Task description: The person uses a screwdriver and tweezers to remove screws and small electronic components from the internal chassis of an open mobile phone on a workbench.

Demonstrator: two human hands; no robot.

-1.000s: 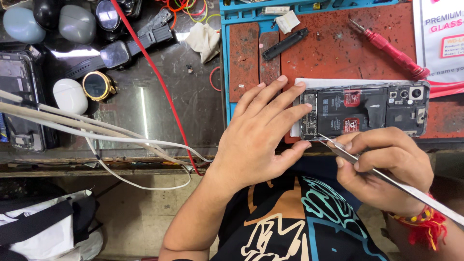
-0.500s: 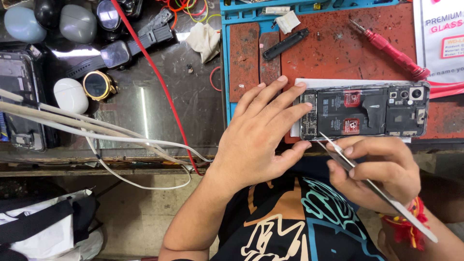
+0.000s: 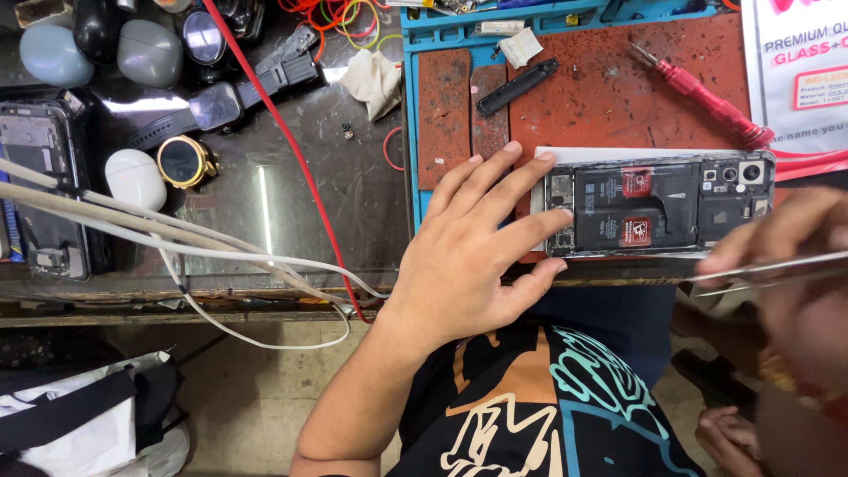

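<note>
Red mat (image 3: 609, 97): my left hand (image 3: 477, 256) flat, steadying opened phone (image 3: 658, 205); blurred right hand (image 3: 786, 265) pinches tweezers (image 3: 760, 269).

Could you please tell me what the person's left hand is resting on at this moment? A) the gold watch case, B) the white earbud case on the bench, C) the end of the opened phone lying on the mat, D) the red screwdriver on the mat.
C: the left hand lies flat with its fingers spread over the left end of the opened phone, while the red screwdriver lies apart, higher on the mat.
</note>
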